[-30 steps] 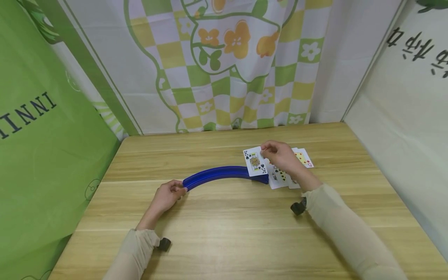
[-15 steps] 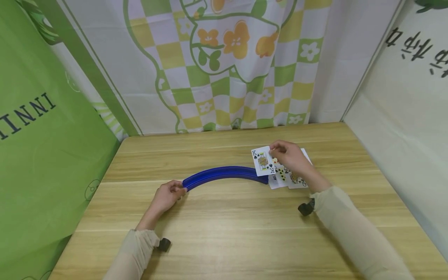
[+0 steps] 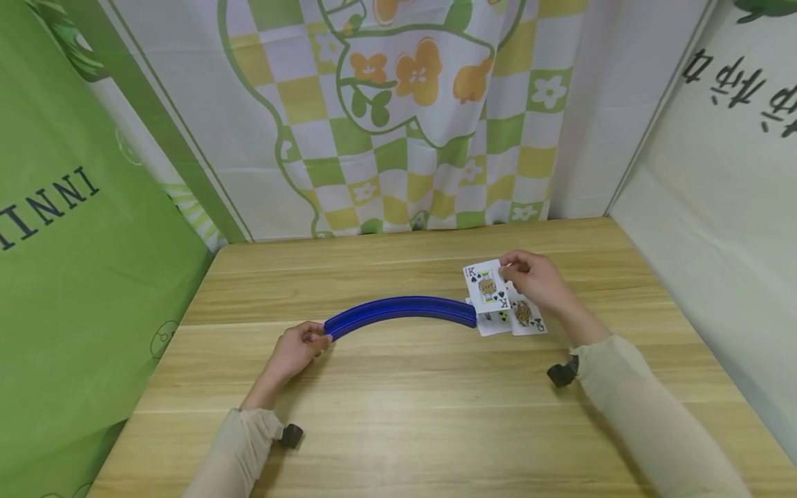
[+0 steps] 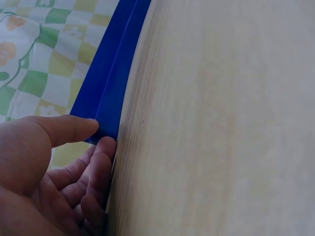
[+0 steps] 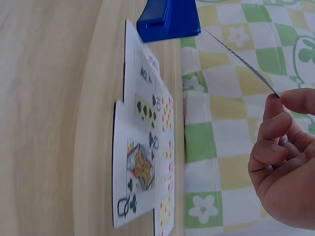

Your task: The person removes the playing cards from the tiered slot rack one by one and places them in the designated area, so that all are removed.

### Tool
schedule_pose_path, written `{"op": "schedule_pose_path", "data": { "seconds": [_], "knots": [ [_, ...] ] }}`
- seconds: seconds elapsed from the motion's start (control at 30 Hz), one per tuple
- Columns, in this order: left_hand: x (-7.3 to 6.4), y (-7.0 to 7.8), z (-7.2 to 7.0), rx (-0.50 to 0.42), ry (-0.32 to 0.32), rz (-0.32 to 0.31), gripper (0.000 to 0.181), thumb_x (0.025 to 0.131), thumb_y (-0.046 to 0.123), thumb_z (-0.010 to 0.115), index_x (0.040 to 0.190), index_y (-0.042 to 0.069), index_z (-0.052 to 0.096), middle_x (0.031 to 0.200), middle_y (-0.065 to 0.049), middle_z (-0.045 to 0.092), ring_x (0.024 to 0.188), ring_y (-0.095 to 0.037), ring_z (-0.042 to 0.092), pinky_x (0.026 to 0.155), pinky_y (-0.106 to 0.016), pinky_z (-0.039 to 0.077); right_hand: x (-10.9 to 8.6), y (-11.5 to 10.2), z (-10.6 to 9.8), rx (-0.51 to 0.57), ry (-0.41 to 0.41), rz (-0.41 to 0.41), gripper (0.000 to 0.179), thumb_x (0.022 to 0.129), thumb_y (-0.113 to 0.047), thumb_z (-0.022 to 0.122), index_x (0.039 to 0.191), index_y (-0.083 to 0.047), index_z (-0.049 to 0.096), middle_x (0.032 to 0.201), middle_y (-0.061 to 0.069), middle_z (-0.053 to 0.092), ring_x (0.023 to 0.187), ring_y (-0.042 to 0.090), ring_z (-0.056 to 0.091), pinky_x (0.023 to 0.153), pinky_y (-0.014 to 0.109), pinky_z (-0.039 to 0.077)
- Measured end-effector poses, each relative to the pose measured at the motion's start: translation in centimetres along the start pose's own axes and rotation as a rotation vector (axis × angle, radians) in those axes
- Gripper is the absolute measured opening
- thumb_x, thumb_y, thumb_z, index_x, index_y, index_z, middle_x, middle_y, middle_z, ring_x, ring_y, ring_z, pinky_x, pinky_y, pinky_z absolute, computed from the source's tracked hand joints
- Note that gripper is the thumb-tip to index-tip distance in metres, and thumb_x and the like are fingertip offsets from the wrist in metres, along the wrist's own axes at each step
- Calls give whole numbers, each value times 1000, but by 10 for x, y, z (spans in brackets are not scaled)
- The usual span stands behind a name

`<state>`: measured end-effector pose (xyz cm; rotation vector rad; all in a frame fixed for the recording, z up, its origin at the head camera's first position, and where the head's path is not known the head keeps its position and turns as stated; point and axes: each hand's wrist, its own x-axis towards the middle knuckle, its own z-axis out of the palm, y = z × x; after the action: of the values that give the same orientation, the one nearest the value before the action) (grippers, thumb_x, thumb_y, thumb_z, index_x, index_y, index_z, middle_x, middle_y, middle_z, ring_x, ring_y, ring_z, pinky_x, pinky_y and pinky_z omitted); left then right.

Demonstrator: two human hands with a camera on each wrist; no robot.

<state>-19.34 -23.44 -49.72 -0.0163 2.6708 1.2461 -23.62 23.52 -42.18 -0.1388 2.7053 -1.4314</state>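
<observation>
A curved blue playing-card holder (image 3: 398,306) lies on the table, a groove running along it. My left hand (image 3: 295,349) pinches its left end; in the left wrist view the thumb (image 4: 81,128) presses on the blue face. Between thumb and fingertips my right hand (image 3: 538,282) pinches the king of spades (image 3: 488,285) by its upper right corner. That card is raised above the table by the holder's right end, and the right wrist view catches it edge-on. Below it several face-up playing cards overlap, including a queen of clubs (image 5: 140,167); the king partly hides them.
The wooden table (image 3: 386,408) spreads in front of the holder and between the forearms. Behind it hangs a checked, flowered curtain (image 3: 417,152). Green fabric (image 3: 81,290) stands at the left, white fabric (image 3: 716,228) at the right.
My right hand has moved to the right with the king of spades, from over the holder's right end to above the loose cards. The left hand and the holder have stayed put.
</observation>
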Motion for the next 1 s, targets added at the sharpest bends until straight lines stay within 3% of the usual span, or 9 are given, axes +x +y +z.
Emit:
{"op": "schedule_pose_path", "data": {
  "seconds": [0.17,0.37,0.53,0.77,1.0],
  "knots": [
    [0,-1,0,-3,-4,2,34,95,25,67,121,3,64,91,-8,73,68,-14,61,60,-28,49,-2,9,-8,-15,4,5,29,103,-24,52,122,-4,60,104,17,65,75,16,55,67,30,50],
    [1,-1,0,-6,-7,-7,35,95,26,66,122,3,64,91,-8,73,69,-14,61,61,-28,49,-9,17,-18,-39,28,21,33,103,-26,53,125,-2,60,108,20,66,82,16,58,69,26,51],
    [0,1,0,-10,-3,-11,33,95,25,66,120,3,64,92,-8,73,70,-14,62,61,-28,50,-16,21,-25,-55,49,27,33,103,-25,53,123,-1,61,102,18,65,75,12,54,64,25,48],
    [-2,3,0,-12,-2,-11,30,96,24,66,118,3,65,90,-9,72,69,-14,62,61,-28,50,-18,34,-31,-65,74,43,34,103,-25,53,125,0,59,110,20,65,87,17,60,69,24,51],
    [-2,3,0,-6,-1,-8,31,95,24,66,119,3,65,90,-8,72,70,-14,62,61,-28,49,-19,44,-37,-60,95,30,34,102,-23,54,124,2,59,110,21,64,87,16,62,71,26,54]
  ]
}}
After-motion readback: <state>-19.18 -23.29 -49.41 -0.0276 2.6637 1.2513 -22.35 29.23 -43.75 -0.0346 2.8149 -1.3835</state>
